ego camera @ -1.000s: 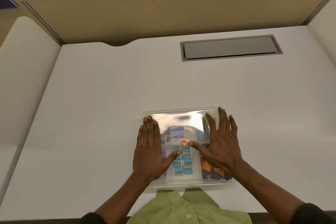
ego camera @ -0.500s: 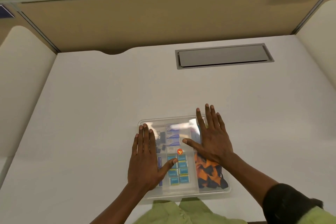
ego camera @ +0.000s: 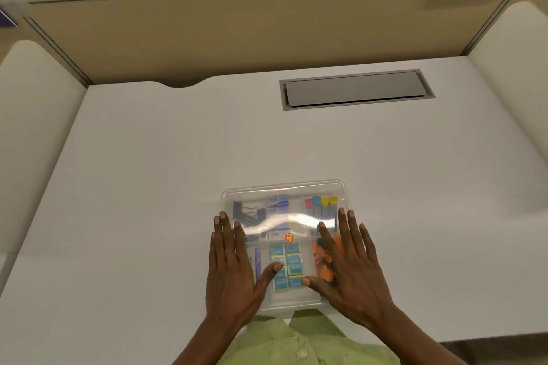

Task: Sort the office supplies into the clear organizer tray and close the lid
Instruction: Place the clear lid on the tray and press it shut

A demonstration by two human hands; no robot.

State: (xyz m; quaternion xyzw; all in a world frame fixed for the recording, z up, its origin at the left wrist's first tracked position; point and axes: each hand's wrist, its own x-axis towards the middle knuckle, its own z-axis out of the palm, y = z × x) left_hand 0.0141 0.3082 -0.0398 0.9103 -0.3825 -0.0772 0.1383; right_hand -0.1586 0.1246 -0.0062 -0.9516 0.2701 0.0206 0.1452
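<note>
White desk [ego camera: 178, 172], tan partition [ego camera: 237, 35]

The tray lid [ego camera: 284, 191] is clear, glossy plastic — a white glare streak runs across it. The desk [ego camera: 178, 172] looks smooth and matt; its inset hatch [ego camera: 354, 89] looks like brushed grey metal — dull.
</note>
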